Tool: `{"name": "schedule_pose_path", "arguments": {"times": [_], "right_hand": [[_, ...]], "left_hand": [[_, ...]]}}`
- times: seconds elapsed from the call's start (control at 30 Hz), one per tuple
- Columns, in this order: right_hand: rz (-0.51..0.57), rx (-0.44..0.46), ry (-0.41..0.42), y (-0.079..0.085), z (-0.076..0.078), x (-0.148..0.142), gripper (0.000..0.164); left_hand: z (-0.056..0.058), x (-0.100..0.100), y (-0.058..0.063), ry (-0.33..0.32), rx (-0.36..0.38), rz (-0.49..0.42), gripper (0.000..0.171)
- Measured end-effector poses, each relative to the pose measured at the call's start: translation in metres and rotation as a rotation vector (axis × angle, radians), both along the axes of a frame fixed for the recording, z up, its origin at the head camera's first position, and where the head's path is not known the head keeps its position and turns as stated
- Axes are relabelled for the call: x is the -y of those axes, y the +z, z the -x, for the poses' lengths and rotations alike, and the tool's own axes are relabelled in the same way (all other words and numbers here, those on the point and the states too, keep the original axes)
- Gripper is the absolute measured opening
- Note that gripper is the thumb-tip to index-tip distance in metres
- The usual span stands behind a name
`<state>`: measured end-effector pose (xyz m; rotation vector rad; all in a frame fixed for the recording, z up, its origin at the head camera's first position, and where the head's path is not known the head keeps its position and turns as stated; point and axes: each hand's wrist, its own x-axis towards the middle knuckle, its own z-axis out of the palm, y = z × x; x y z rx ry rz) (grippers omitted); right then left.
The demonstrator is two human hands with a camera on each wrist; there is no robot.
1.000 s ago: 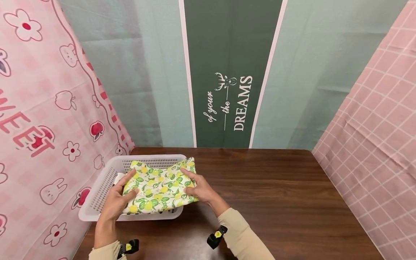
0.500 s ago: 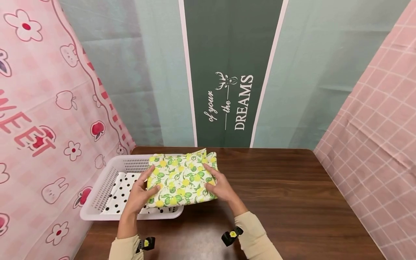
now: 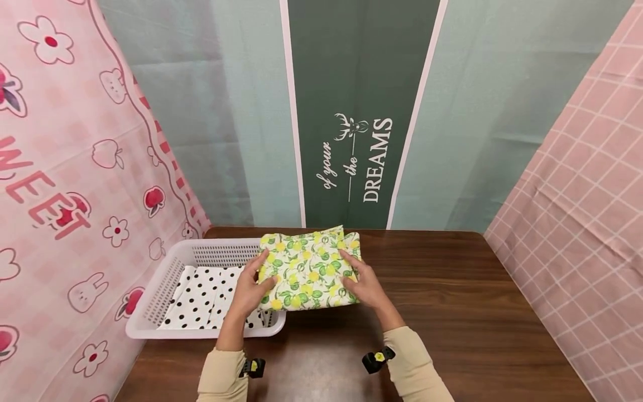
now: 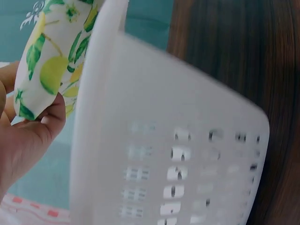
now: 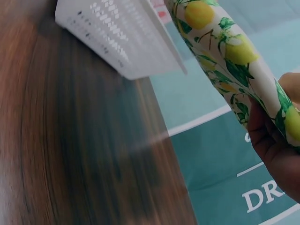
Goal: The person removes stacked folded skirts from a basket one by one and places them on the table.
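A folded cloth with a lemon-and-leaf print (image 3: 306,273) is held up between both hands, overlapping the basket's right end in the head view. My left hand (image 3: 252,287) grips its left edge, thumb on top and fingers beneath. On the opposite edge, my right hand (image 3: 365,285) pinches the cloth the same way. Both wrist views show the fabric's thick folded edge, with the left thumb (image 4: 55,112) pressed against it. Inside the white plastic basket (image 3: 150,287) lies another folded cloth, white with black dots (image 3: 198,296), partly covered by my left hand and the lemon cloth.
The basket stands on the left of a dark brown wooden table (image 3: 432,312). A pink patterned curtain (image 3: 115,184) hangs close on the left, a green one (image 3: 346,67) behind, and a pink checked one (image 3: 577,195) on the right.
Both hands have carried the lemon cloth rightward, from over the basket to partly past its right end. The dotted cloth in the basket has come into view.
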<state>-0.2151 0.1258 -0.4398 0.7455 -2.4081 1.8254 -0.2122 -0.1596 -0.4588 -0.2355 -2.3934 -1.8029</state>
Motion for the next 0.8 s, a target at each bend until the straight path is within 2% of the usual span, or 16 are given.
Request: {"name": "schedule_pose_path", "arguments": {"times": [0.1,0.3,0.4,0.53,0.63,0.8], "right_hand": [[-0.021,-0.014,-0.035,-0.003,0.003,-0.008,0.056],[-0.05,-0.063,-0.106,-0.007,0.01,-0.024,0.053],[-0.059,-0.081,-0.134,-0.013,0.016,-0.032,0.052],[-0.058,-0.082,-0.178,-0.035,0.03,-0.047,0.052],[-0.049,-0.02,-0.218,-0.053,0.041,-0.057,0.052],[-0.027,0.127,-0.26,-0.071,0.05,-0.064,0.051]], "left_hand": [[0.005,-0.011,-0.001,0.015,-0.034,0.044,0.066],[0.014,-0.036,-0.005,0.049,-0.084,0.063,0.063],[0.017,-0.049,-0.006,0.06,-0.079,0.079,0.063],[0.02,-0.067,-0.007,0.05,-0.038,0.107,0.066],[0.023,-0.08,-0.01,0.039,-0.003,0.127,0.072],[0.033,-0.1,-0.022,0.066,-0.018,0.193,0.075]]}}
